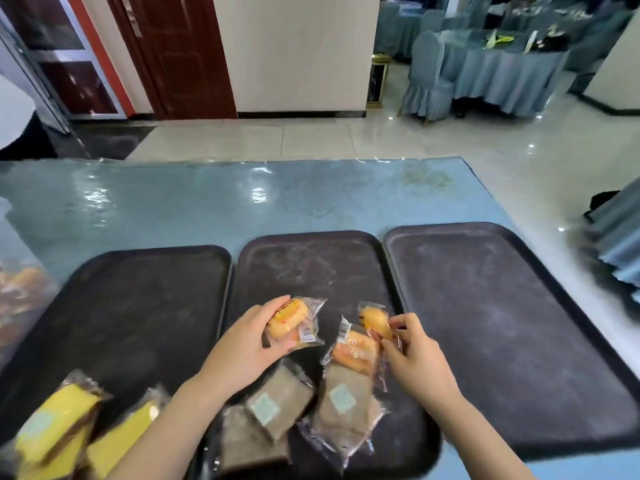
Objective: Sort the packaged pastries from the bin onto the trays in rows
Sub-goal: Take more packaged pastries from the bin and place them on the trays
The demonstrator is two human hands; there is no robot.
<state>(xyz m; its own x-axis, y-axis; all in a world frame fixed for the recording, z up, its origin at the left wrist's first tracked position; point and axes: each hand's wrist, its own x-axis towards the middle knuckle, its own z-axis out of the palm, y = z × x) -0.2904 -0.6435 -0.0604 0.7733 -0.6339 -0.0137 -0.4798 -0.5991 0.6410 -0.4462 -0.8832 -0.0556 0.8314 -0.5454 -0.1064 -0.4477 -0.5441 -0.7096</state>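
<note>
A blue table carries three dark trays side by side, and perhaps a bin at its blurred left edge.

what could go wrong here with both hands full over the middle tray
1. The right hand only pinches two orange pastry packs by their wrappers; one could slip and land askew.
2. The brown packs at the near end of the middle tray overlap, so the row may stay untidy.
3. The left hand grips its pastry across the body, which might squash it.
</note>
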